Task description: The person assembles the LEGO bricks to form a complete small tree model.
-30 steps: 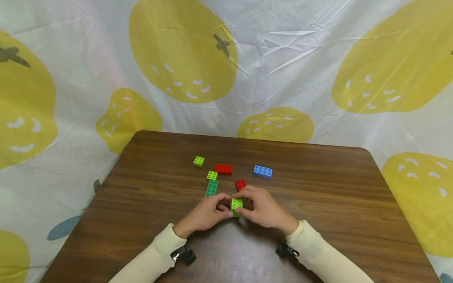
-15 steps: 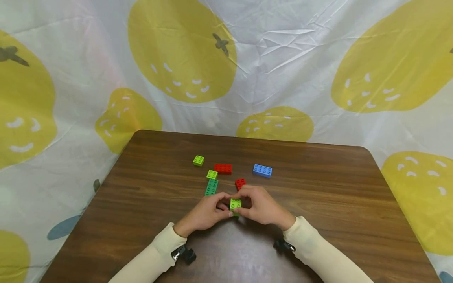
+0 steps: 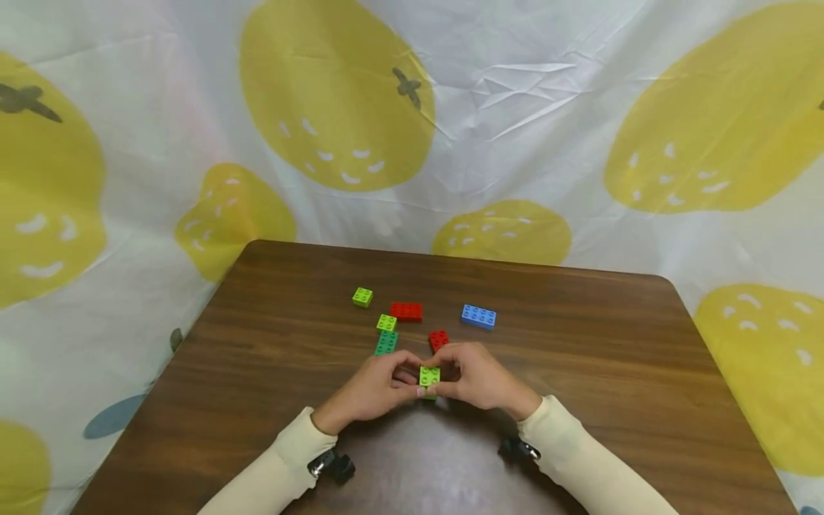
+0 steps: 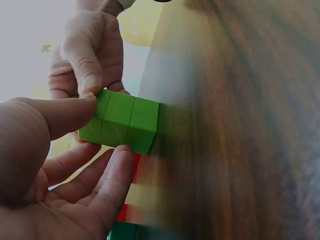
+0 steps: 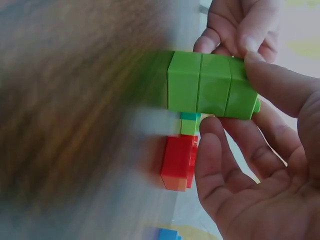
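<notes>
A stack of three lime-green toy building bricks [image 3: 430, 375] stands upright on the table near its middle, studs on top. My left hand [image 3: 375, 390] grips it from the left, with the thumb near the top brick and fingertips against the side of the stack [image 4: 120, 117]. From the right, my right hand [image 3: 484, 379] pinches the upper part of the stack [image 5: 215, 85] between thumb and fingers. The two thumb tips almost meet on the near side. Part of the stack's far side is hidden by fingers.
Beyond the hands lie a small red brick [image 3: 438, 340], a long red brick [image 3: 406, 312], a blue brick [image 3: 478, 316], a dark green brick [image 3: 386, 342] and two lime-green bricks [image 3: 387, 323], [image 3: 363, 297]. A patterned cloth [image 3: 360, 207] hangs behind the table's far edge.
The head view has tilted slightly, so everything sits a little lower. My right hand has shifted very slightly on the stack; both hands keep their hold. The loose bricks have not moved.
</notes>
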Demonstrator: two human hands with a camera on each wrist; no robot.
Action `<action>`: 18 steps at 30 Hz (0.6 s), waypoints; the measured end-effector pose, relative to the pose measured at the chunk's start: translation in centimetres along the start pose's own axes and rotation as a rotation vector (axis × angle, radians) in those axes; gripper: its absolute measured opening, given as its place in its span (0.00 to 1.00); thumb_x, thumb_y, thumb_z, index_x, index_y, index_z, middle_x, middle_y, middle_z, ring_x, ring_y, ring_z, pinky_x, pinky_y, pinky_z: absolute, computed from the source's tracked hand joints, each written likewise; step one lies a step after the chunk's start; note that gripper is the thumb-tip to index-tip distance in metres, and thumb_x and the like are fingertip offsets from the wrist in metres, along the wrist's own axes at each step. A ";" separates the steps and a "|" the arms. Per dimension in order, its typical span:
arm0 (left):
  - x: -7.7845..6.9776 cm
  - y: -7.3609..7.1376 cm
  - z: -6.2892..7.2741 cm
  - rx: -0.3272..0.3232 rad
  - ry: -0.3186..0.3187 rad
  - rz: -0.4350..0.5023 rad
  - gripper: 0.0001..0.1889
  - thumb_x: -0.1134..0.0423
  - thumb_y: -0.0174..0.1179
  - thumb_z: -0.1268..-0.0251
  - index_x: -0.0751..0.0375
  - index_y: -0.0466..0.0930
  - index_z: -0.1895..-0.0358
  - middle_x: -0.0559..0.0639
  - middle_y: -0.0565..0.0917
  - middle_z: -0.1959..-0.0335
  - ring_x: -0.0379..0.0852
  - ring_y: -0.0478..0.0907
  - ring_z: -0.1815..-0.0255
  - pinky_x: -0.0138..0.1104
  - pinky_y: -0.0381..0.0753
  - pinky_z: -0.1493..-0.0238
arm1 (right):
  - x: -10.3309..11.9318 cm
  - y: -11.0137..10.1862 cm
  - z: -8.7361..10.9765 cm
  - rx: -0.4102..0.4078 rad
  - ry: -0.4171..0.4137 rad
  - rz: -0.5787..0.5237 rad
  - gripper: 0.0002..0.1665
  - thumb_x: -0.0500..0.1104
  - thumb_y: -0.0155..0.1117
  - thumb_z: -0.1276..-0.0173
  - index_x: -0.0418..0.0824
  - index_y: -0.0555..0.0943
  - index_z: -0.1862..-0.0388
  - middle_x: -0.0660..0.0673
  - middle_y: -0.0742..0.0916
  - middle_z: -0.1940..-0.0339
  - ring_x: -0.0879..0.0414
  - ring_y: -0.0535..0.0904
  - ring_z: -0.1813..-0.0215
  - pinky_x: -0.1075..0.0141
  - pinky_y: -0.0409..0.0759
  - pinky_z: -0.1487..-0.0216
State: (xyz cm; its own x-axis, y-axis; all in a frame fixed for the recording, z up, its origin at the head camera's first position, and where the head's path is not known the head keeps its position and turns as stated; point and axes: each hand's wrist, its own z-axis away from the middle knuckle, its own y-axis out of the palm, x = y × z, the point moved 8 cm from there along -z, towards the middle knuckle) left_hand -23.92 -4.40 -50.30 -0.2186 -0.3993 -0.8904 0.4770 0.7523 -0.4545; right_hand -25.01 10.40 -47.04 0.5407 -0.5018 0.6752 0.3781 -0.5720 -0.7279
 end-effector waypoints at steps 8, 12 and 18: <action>-0.3 0.3 0.3 0.002 -0.014 -0.002 0.17 0.57 0.71 0.29 0.56 0.83 0.42 0.53 0.88 0.46 0.45 0.89 0.49 0.33 0.89 0.51 | -0.1 0.1 0.0 0.086 0.051 -0.066 0.21 0.51 0.83 0.38 0.50 0.86 0.49 0.54 0.92 0.57 0.64 0.88 0.59 0.65 0.88 0.55; -0.5 0.2 0.3 -0.009 0.007 0.002 0.17 0.57 0.71 0.29 0.57 0.83 0.42 0.54 0.88 0.46 0.46 0.89 0.50 0.33 0.89 0.50 | -0.4 0.0 0.2 0.081 0.058 -0.083 0.23 0.52 0.84 0.38 0.47 0.86 0.48 0.52 0.92 0.57 0.58 0.90 0.57 0.63 0.89 0.54; -0.4 0.1 0.1 -0.027 0.003 -0.003 0.17 0.56 0.71 0.29 0.56 0.83 0.42 0.53 0.88 0.46 0.45 0.89 0.50 0.34 0.89 0.50 | -0.9 -0.8 0.3 0.068 0.054 -0.050 0.23 0.54 0.82 0.37 0.47 0.86 0.48 0.52 0.91 0.57 0.56 0.89 0.54 0.59 0.89 0.52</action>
State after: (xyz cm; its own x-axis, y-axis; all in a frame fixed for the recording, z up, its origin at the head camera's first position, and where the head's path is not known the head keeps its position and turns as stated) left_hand -23.76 -4.23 -50.01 -0.2223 -0.4005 -0.8889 0.4531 0.7648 -0.4580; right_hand -25.62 11.50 -47.06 0.4789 -0.5090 0.7153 0.4548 -0.5531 -0.6980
